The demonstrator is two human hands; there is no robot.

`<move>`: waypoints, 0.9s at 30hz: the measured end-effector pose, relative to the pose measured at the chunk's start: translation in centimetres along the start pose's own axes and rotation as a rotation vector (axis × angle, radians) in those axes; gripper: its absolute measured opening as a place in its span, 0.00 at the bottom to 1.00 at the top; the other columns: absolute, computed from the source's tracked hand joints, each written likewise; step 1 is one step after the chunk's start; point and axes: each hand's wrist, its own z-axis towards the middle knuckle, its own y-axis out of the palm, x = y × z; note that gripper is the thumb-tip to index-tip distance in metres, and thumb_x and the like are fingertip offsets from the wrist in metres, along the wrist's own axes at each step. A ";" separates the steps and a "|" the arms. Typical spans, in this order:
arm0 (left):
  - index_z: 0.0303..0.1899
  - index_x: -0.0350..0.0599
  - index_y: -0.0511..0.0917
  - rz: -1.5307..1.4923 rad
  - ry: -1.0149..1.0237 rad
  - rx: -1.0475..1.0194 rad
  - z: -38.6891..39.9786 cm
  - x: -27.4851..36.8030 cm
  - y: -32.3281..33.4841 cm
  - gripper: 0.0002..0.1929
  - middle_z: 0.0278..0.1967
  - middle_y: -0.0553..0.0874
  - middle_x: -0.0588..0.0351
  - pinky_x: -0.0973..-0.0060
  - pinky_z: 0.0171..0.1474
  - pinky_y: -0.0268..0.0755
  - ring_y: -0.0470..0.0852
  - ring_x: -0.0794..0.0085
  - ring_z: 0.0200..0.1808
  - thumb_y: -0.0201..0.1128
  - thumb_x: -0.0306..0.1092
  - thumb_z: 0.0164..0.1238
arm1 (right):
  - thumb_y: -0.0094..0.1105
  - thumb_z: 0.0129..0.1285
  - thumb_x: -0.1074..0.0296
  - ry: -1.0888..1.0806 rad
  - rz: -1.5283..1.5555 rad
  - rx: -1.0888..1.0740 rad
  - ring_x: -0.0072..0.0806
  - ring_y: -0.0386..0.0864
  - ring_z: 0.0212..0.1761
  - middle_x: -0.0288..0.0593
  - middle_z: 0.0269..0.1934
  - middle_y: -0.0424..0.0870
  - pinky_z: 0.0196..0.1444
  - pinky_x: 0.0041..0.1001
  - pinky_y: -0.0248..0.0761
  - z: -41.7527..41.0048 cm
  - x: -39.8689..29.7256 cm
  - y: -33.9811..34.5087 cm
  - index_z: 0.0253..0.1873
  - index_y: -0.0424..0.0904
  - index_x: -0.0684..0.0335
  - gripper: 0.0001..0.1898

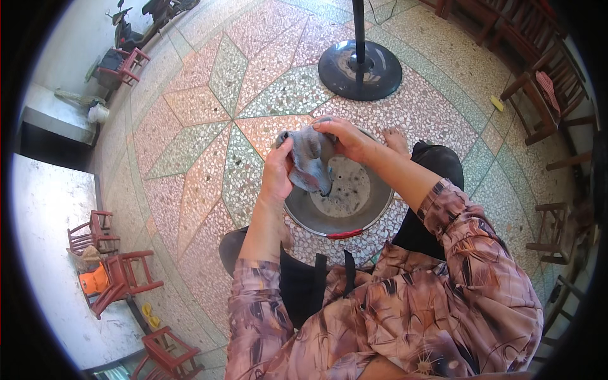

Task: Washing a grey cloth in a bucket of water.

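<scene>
A wet-looking grey-blue cloth (311,159) is stretched between my two hands. My left hand (278,168) grips its left side, the thumb lying near a fold at the top. At the cloth's upper right edge, my right hand (346,137) pinches it with the fingers over the top. The lower end of the cloth hangs above a round metal basin (304,216) with a red handle grip (344,234) on its near rim. Murky grey water (351,187) with dark specks and some foam lies in the basin. The cloth and my right forearm hide part of the far rim.
Beyond the basin stands a round black pedestal base (360,78) with a pole. My knees flank the basin on a patterned terrazzo floor (199,156). Wooden chairs (126,280) line the left wall; wooden seating (546,90) runs along the right. A scooter (137,33) is parked far left.
</scene>
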 end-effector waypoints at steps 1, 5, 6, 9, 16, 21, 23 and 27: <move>0.47 0.39 0.74 0.128 0.043 0.023 0.0 0.0 -0.4 0.14 0.42 0.81 0.53 0.71 0.50 0.71 0.79 0.69 0.43 0.55 0.37 0.65 | 0.53 0.59 0.52 -0.007 -0.028 -0.036 0.25 0.74 0.39 0.35 0.36 0.77 0.37 0.30 0.70 -0.2 0.1 0.2 0.44 0.76 0.55 0.15; 0.43 0.38 0.76 0.249 0.053 0.086 0.7 0.3 -1.0 0.10 0.37 0.82 0.56 0.76 0.43 0.74 0.81 0.74 0.37 0.59 0.25 0.58 | 0.52 0.60 0.54 0.044 -0.020 -0.018 0.23 0.74 0.36 0.35 0.34 0.77 0.34 0.26 0.68 1.1 0.5 -1.1 0.43 0.78 0.56 0.14; 0.43 0.37 0.76 0.282 0.070 0.117 0.8 0.3 -0.9 0.11 0.36 0.82 0.56 0.77 0.42 0.74 0.81 0.74 0.37 0.59 0.26 0.58 | 0.52 0.60 0.54 0.052 -0.009 -0.020 0.23 0.74 0.34 0.34 0.35 0.77 0.33 0.24 0.67 1.7 0.7 -1.4 0.44 0.78 0.56 0.14; 0.43 0.35 0.76 0.566 0.217 0.222 1.0 -0.3 -1.0 0.12 0.35 0.82 0.57 0.78 0.41 0.73 0.81 0.74 0.35 0.61 0.26 0.57 | 0.48 0.64 0.59 0.101 -0.031 -0.048 0.25 0.77 0.41 0.39 0.40 0.78 0.41 0.28 0.72 2.6 2.0 -2.3 0.45 0.77 0.62 0.14; 0.40 0.44 0.79 1.183 0.415 0.188 -0.1 -0.7 -2.3 0.11 0.31 0.84 0.51 0.72 0.38 0.73 0.83 0.66 0.34 0.61 0.31 0.52 | 0.58 0.53 0.56 0.101 -1.152 -0.207 0.30 0.80 0.37 0.47 0.31 0.83 0.39 0.29 0.72 7.6 11.7 -6.3 0.39 0.82 0.64 0.17; 0.40 0.49 0.80 1.308 0.386 0.146 1.3 -0.7 -0.2 0.12 0.33 0.84 0.49 0.64 0.40 0.74 0.82 0.55 0.37 0.58 0.33 0.52 | 0.55 0.51 0.60 0.203 -1.558 -0.038 0.43 0.78 0.49 0.53 0.47 0.80 0.53 0.32 0.69 11.0 21.2 -16.7 0.59 0.70 0.59 0.28; 0.41 0.48 0.79 1.322 0.331 0.219 0.4 -0.2 -1.3 0.13 0.35 0.84 0.49 0.63 0.41 0.74 0.82 0.55 0.38 0.58 0.32 0.51 | 0.55 0.50 0.62 0.373 -1.628 -0.172 0.47 0.70 0.59 0.53 0.59 0.70 0.59 0.37 0.65 11.7 24.0 -14.6 0.68 0.57 0.55 0.36; 0.43 0.46 0.79 1.484 0.370 0.239 -0.4 0.2 -2.5 0.14 0.35 0.83 0.48 0.66 0.41 0.73 0.81 0.55 0.38 0.58 0.27 0.50 | 0.58 0.50 0.60 0.451 -1.687 -0.020 0.52 0.51 0.69 0.55 0.68 0.50 0.63 0.54 0.54 9.4 28.7 -12.2 0.70 0.50 0.52 0.41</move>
